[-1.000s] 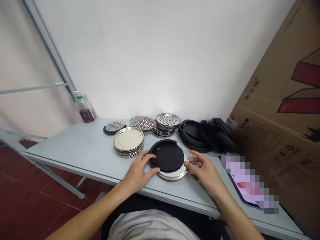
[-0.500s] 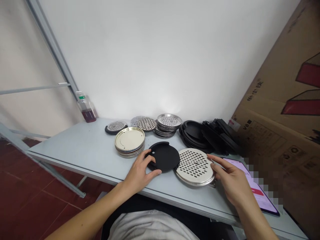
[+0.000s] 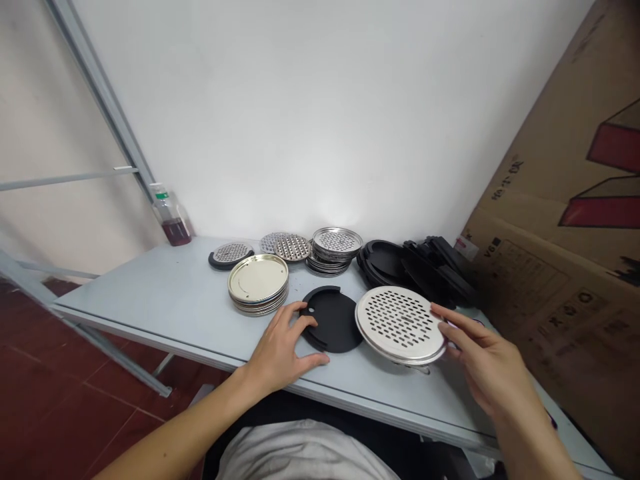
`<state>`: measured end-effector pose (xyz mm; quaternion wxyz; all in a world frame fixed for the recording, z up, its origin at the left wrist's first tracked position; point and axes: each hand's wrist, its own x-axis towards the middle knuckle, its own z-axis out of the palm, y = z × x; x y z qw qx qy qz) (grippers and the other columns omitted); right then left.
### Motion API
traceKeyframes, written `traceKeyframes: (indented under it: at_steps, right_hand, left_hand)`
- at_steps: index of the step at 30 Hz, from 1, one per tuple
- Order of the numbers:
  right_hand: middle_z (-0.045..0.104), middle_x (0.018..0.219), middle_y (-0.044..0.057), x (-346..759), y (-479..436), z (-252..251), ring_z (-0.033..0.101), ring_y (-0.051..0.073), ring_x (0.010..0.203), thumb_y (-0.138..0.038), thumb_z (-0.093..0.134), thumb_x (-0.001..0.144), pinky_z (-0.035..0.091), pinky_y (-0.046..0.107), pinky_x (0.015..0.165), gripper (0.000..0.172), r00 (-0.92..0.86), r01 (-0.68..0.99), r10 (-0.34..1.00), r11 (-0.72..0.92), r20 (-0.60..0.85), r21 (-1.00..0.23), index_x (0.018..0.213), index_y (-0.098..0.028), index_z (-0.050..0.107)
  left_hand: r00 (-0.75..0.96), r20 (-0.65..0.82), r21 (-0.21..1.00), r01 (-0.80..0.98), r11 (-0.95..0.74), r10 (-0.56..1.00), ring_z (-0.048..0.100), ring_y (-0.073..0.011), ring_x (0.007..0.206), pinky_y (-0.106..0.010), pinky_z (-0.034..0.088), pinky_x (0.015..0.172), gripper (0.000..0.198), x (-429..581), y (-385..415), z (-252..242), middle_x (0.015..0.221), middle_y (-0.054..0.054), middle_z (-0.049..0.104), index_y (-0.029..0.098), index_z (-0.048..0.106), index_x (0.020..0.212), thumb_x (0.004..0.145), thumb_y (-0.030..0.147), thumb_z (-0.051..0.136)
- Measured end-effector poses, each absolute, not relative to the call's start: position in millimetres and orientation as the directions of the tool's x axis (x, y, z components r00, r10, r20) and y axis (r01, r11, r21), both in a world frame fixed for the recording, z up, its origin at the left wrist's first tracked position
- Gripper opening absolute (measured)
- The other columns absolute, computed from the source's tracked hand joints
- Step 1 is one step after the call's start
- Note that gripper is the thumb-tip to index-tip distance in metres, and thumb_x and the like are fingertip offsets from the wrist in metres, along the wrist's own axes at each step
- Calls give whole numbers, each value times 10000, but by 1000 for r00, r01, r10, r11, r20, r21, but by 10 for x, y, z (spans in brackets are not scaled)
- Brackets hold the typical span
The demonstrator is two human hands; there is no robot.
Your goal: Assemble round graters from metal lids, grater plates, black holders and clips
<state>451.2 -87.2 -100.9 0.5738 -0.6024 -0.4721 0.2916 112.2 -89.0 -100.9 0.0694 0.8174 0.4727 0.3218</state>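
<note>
My right hand (image 3: 483,350) pinches the right edge of a perforated round metal plate (image 3: 400,321), which is raised and tilted above the table. Under its rim show another metal edge and a small wire piece (image 3: 424,369). To the left, a black round holder (image 3: 336,320) with a raised partial rim and a small hole lies on the table. My left hand (image 3: 287,347) rests at the holder's left edge, fingertips touching it, thumb spread apart on the table side. Behind my left hand stands a stack of gold-toned round lids (image 3: 259,280).
At the back are a black-rimmed grater disc (image 3: 233,253), loose grater discs (image 3: 293,247), a stack of perforated discs (image 3: 336,243) and a pile of black holders (image 3: 390,263). A bottle of dark liquid (image 3: 175,223) stands far left. A cardboard box (image 3: 545,253) borders the right.
My right hand has lifted the perforated metal plate and moved it slightly right, apart from the black holder. My left thumb has come off the holder, which now lies flat, slightly further right.
</note>
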Motion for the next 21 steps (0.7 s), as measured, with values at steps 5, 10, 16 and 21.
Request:
traceKeyframes:
  at_steps: [5,10,16,21]
  right_hand:
    - [737,1167,107,4231,-790,-995,714,272,922,-438,776,668,597,339,690,449,302,-39,952,-28,-38,-999,1053,-206,765]
    - [714,1202,125,4186,-797,-1036,695,282,989,-530,714,766,572,420,853,597,192,263,979,16,69,-965,1255,-189,674]
    - [440,1521,153,4144,-815,-1109,467,346,1359,-499,797,680,498,456,1035,705,-4,551,965,221,262,-804,1297,-198,639]
    - [441,1515,157,4129,-831,-1157,504,356,1324,-495,812,662,502,474,1036,745,-126,636,949,300,288,-711,1318,-201,616]
  left_hand:
    - [364,408,480,694,-536,837,476,-331,1325,-502,441,1092,609,1092,-871,-966,1415,-134,449,267,565,1285,754,462,790]
    - [440,261,554,661,-507,859,354,-353,1437,-540,357,1153,782,1072,-729,-940,1571,-162,300,265,460,1401,736,503,795]
    - [450,249,594,629,-502,858,330,-334,1456,-525,331,1169,488,1072,-640,-928,1542,-146,365,233,605,1116,735,463,805]
    - [466,256,587,621,-519,847,367,-330,1427,-502,343,1166,541,1049,-672,-922,1499,-131,395,236,611,1135,708,493,822]
